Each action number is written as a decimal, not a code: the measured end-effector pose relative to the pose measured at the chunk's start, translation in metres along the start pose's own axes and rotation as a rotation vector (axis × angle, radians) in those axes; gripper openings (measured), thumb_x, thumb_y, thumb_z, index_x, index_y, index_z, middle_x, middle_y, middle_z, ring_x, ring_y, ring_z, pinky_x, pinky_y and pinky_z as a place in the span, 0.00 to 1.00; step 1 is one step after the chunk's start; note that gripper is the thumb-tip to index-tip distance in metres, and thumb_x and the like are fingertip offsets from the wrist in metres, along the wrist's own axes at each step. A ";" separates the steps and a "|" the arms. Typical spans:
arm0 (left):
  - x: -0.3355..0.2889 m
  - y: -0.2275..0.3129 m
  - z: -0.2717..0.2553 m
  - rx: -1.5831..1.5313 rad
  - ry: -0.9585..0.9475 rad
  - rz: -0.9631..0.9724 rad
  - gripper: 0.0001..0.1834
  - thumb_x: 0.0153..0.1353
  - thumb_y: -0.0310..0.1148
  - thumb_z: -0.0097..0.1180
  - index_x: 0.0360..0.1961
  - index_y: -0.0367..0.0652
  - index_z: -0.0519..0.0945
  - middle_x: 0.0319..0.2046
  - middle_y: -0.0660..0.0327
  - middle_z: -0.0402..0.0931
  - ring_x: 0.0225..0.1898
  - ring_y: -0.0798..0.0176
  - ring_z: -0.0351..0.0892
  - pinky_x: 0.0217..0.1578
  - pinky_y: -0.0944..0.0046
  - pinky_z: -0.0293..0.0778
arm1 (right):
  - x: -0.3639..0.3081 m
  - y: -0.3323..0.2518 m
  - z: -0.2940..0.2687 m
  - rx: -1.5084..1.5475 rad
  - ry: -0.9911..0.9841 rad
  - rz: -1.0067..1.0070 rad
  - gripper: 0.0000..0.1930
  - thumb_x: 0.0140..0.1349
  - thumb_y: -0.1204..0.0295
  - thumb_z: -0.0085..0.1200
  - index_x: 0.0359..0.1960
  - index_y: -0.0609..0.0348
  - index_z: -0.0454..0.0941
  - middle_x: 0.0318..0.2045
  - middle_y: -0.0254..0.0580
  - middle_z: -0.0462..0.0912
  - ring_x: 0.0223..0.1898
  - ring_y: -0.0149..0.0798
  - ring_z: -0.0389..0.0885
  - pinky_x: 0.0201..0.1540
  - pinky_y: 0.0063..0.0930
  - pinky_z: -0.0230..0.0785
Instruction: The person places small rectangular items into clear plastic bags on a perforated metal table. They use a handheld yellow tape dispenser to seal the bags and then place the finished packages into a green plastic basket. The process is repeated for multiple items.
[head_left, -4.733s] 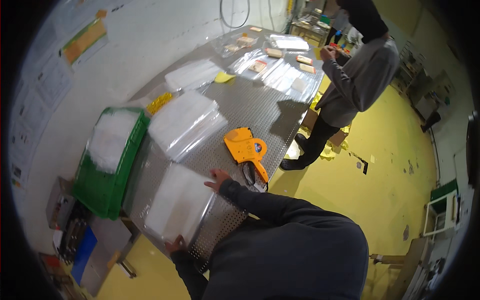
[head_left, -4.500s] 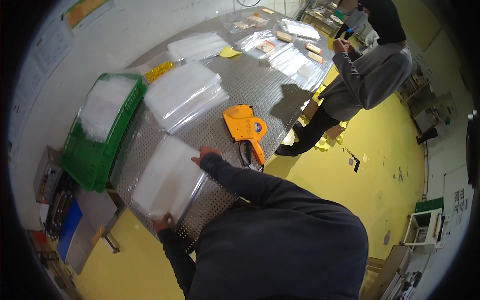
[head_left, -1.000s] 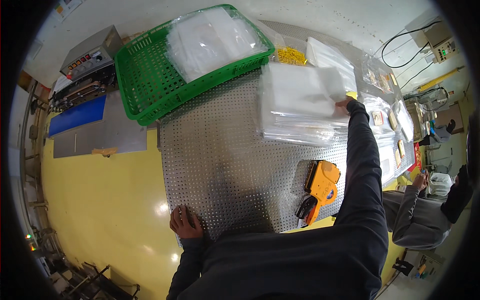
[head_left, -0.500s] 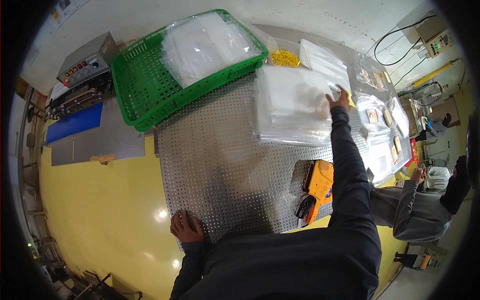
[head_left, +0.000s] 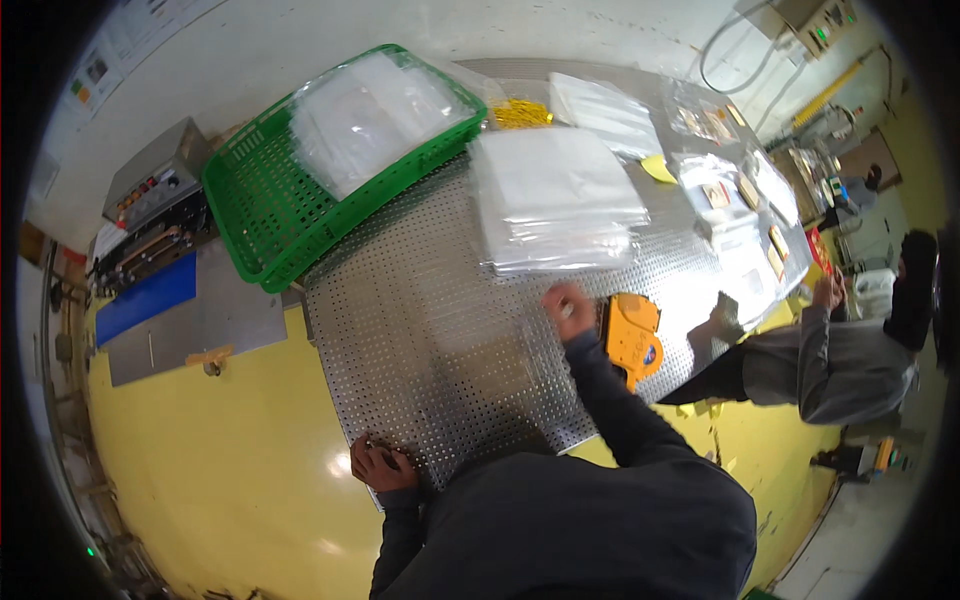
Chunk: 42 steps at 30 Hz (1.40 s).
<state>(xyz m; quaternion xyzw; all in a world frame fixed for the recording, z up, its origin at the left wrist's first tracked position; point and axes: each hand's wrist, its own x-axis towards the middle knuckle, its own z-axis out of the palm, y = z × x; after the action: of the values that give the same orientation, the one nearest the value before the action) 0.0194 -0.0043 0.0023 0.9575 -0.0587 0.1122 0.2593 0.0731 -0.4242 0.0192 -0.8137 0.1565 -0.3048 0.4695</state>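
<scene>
My right hand (head_left: pixel 570 312) is over the perforated metal table (head_left: pixel 440 330), just left of an orange label gun (head_left: pixel 632 335). Its fingers are curled around something small and whitish, too blurred to name. Beyond it lies a thick stack of clear plastic bags (head_left: pixel 555 195). My left hand (head_left: pixel 383 466) rests on the table's near left corner, fingers bent and slightly apart, with nothing seen in them.
A green plastic crate (head_left: pixel 240 245) holding more clear bags stands at the far left. Yellow twist ties (head_left: pixel 522 113), a yellow slip (head_left: pixel 658 168) and small packets (head_left: pixel 717 195) lie toward the back and right. A co-worker (head_left: pixel 850 360) stands at the right.
My right hand has left the right edge of the bag stack and come back toward me, beside the label gun. My left hand stays at the table corner. The view has shifted slightly.
</scene>
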 end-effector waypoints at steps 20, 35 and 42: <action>0.027 0.087 0.100 -0.858 -0.627 0.209 0.07 0.57 0.29 0.57 0.28 0.36 0.76 0.34 0.55 0.81 0.35 0.64 0.77 0.38 0.63 0.73 | -0.169 -0.023 0.050 0.407 -0.391 0.188 0.06 0.56 0.71 0.62 0.33 0.58 0.81 0.32 0.38 0.84 0.34 0.30 0.81 0.39 0.28 0.74; 0.029 0.066 0.088 -1.067 -1.024 -0.006 0.05 0.55 0.28 0.53 0.26 0.37 0.75 0.27 0.67 0.72 0.31 0.71 0.68 0.38 0.69 0.67 | -0.180 -0.028 0.044 0.592 -0.659 0.237 0.12 0.56 0.77 0.65 0.41 0.60 0.78 0.38 0.37 0.85 0.41 0.31 0.83 0.44 0.25 0.75; 0.021 0.076 0.078 -0.908 -1.013 0.098 0.13 0.58 0.30 0.52 0.40 0.33 0.81 0.34 0.58 0.80 0.37 0.66 0.77 0.41 0.65 0.73 | -0.176 -0.016 0.038 0.519 -0.774 0.161 0.12 0.58 0.77 0.65 0.44 0.60 0.79 0.41 0.39 0.84 0.45 0.34 0.82 0.50 0.30 0.75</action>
<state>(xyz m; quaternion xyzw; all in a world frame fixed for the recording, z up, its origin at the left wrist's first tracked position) 0.0410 -0.1108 -0.0210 0.6843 -0.2575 -0.3742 0.5705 -0.0376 -0.2946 -0.0425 -0.7087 -0.0487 0.0291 0.7032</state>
